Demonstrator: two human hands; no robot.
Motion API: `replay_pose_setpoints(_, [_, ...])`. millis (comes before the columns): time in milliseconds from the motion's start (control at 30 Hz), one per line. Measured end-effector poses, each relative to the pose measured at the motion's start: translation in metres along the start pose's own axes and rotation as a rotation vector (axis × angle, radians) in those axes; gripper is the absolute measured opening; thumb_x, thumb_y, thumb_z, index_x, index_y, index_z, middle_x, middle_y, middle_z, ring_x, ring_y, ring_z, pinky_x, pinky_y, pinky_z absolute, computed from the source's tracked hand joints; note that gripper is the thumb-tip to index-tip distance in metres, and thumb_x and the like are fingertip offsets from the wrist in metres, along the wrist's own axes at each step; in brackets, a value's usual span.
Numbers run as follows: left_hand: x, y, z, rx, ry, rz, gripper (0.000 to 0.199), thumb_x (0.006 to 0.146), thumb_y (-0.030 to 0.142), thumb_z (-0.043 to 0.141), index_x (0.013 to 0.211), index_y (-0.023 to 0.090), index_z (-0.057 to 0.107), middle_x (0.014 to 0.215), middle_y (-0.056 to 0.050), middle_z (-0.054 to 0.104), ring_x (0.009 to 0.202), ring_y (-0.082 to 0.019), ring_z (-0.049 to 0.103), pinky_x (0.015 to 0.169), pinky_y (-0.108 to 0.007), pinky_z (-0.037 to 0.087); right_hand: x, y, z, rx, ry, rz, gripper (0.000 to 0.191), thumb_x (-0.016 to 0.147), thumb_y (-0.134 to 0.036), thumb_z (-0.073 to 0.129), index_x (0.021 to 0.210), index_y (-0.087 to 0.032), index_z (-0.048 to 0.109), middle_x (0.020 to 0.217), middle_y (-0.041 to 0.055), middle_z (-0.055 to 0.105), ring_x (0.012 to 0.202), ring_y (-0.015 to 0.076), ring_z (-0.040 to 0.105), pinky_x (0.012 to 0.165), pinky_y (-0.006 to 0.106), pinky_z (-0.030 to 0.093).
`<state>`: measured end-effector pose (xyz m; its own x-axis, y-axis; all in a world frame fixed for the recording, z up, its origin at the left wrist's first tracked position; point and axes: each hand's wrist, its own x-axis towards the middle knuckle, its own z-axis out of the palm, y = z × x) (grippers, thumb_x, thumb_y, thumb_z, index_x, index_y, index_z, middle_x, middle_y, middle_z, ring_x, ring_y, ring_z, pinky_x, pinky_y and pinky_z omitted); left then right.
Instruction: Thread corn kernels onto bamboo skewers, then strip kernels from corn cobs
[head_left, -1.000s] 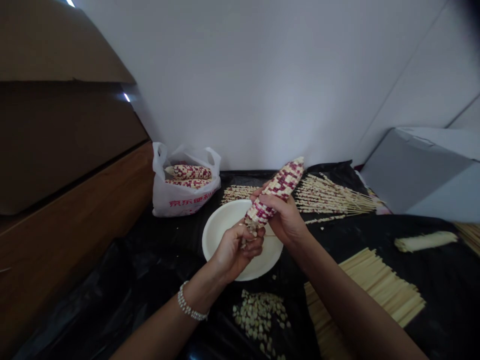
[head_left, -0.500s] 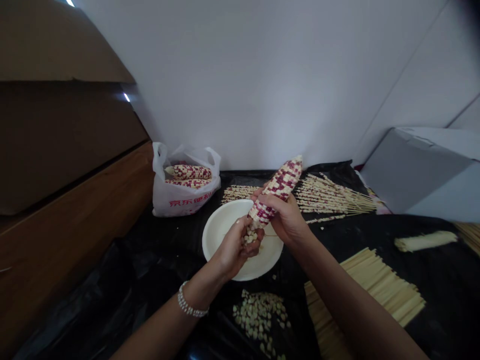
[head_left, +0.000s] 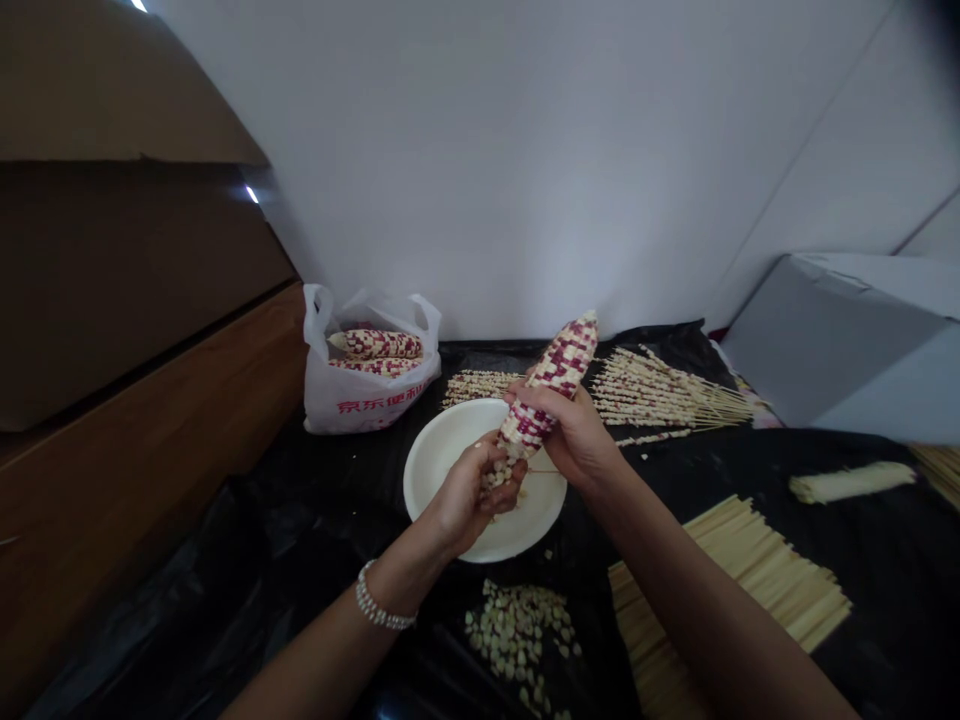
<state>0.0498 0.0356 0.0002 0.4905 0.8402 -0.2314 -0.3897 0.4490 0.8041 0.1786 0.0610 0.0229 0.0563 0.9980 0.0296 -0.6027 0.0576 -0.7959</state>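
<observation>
Over a white bowl [head_left: 429,475], my right hand [head_left: 574,430] is wrapped round a corn cob [head_left: 562,365] with purple and cream kernels. The cob leans, its pointed tip up and to the right. At its lower end is my left hand [head_left: 472,490], the thumb against the cob. Its curled fingers hold loose corn kernels [head_left: 496,475]. A thin stick [head_left: 541,471] shows between the hands above the bowl; where its other end goes is hidden. Below the bowl lies a pile of pale kernels [head_left: 521,630] on black plastic sheeting [head_left: 300,560].
A white plastic bag [head_left: 360,400] with corn cobs stands back left. Sticks threaded with kernels [head_left: 652,390] lie behind the bowl. To the right are a bundle of bare sticks [head_left: 765,570], a stripped cob [head_left: 851,482] and a large white box [head_left: 840,340]. A wooden panel [head_left: 150,440] borders the left.
The cob's tip has shifted slightly to the left, and its lower end sits a little lower in my left hand. Everything else looks the same.
</observation>
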Motion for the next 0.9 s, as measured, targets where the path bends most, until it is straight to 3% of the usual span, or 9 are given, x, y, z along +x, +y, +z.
replay_pose_setpoints(200, [0.000, 0.001, 0.005, 0.026, 0.045, -0.016, 0.022, 0.087, 0.038, 0.045, 0.089, 0.017, 0.049, 0.064, 0.002, 0.051, 0.037, -0.002, 0.023, 0.040, -0.018, 0.016, 0.000, 0.001, -0.001, -0.012, -0.015, -0.013, 0.021, 0.057, -0.018, 0.078, 0.073, -0.020, 0.065, 0.073, -0.0010, 0.064, 0.070, 0.0150, 0.058, 0.068, 0.030, 0.046])
replay_pose_setpoints(433, [0.001, -0.003, 0.005, 0.020, 0.054, 0.020, 0.017, 0.087, 0.034, 0.045, 0.085, 0.017, 0.048, 0.063, 0.002, 0.051, 0.038, -0.002, 0.024, 0.040, -0.016, 0.018, 0.000, 0.005, -0.001, -0.077, 0.000, -0.048, 0.020, 0.059, -0.020, 0.077, 0.073, -0.020, 0.063, 0.074, -0.0012, 0.063, 0.069, 0.0152, 0.057, 0.067, 0.030, 0.045])
replay_pose_setpoints(700, [0.005, 0.001, -0.006, -0.146, 0.039, -0.123, 0.010, 0.069, 0.019, 0.051, 0.078, 0.016, 0.047, 0.061, 0.003, 0.047, 0.038, -0.001, 0.024, 0.036, -0.014, 0.009, -0.009, 0.011, 0.001, -0.273, -0.028, -0.113, 0.025, 0.060, -0.021, 0.078, 0.081, -0.022, 0.064, 0.076, -0.0014, 0.065, 0.064, 0.0148, 0.055, 0.063, 0.031, 0.044])
replay_pose_setpoints(900, [0.005, -0.008, -0.004, -0.052, 0.070, -0.031, 0.021, 0.061, 0.012, 0.050, 0.080, 0.017, 0.045, 0.061, 0.004, 0.047, 0.037, -0.001, 0.025, 0.037, -0.014, 0.011, -0.005, 0.011, 0.002, -0.160, -0.005, -0.055, 0.024, 0.057, -0.020, 0.078, 0.077, -0.021, 0.064, 0.076, -0.0009, 0.065, 0.067, 0.0155, 0.056, 0.066, 0.031, 0.045])
